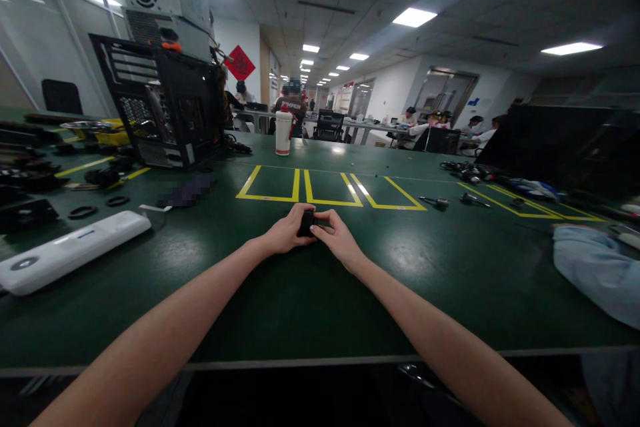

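The person's left hand point(289, 230) and right hand point(336, 235) both grip a small black object point(306, 223) between their fingers, just on the near side of the yellow tape outlines point(333, 203) on the green table point(320, 300)

Surface point(310, 313) open at 6 o'clock, also at 1 over flat tape outlines point(333, 203). Obstacles: white device point(80, 248) 9, computer case point(195, 103) 10, cup point(283, 135) 12, sleeve point(595, 273) 3.

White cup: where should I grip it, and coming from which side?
I'd wrap the right hand round the middle of the cup, coming from the near right. Its body is tall and round and stands upright; the PC case is to its left, so the right looks freer.
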Action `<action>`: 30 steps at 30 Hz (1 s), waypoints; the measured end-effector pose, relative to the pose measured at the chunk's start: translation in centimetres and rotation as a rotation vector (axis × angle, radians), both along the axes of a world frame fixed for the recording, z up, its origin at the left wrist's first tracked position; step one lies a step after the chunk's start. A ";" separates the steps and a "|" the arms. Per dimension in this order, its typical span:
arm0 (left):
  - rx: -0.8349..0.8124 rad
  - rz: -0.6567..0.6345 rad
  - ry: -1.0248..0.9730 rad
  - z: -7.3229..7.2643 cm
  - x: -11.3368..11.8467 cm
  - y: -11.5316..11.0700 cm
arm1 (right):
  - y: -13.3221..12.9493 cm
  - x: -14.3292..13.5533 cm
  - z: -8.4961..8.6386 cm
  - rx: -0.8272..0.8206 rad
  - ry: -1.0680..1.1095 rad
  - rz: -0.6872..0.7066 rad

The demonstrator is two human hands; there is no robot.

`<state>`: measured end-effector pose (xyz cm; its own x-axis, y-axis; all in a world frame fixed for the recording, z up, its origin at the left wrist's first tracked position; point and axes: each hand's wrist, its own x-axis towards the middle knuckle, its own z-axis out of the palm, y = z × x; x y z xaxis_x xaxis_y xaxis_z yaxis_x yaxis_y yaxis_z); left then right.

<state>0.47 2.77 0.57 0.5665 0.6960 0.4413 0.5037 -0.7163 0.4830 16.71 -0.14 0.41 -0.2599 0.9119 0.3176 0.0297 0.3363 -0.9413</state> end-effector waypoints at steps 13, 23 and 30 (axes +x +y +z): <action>0.005 0.010 -0.009 0.0 0.0 0.0 | 0.3 0.2 -0.1 -0.029 -0.048 -0.034; 0.014 0.010 0.005 -0.1 0.0 0.0 | 0.2 -0.1 0.2 -0.023 0.006 -0.049; 0.011 0.006 0.003 0.0 0.0 -0.1 | 0.6 -0.1 0.0 -0.022 0.021 -0.101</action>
<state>0.44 2.70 0.60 0.5636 0.6944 0.4474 0.5092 -0.7186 0.4737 16.64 0.46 0.42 -0.1597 0.9400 0.3015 0.0428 0.3117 -0.9492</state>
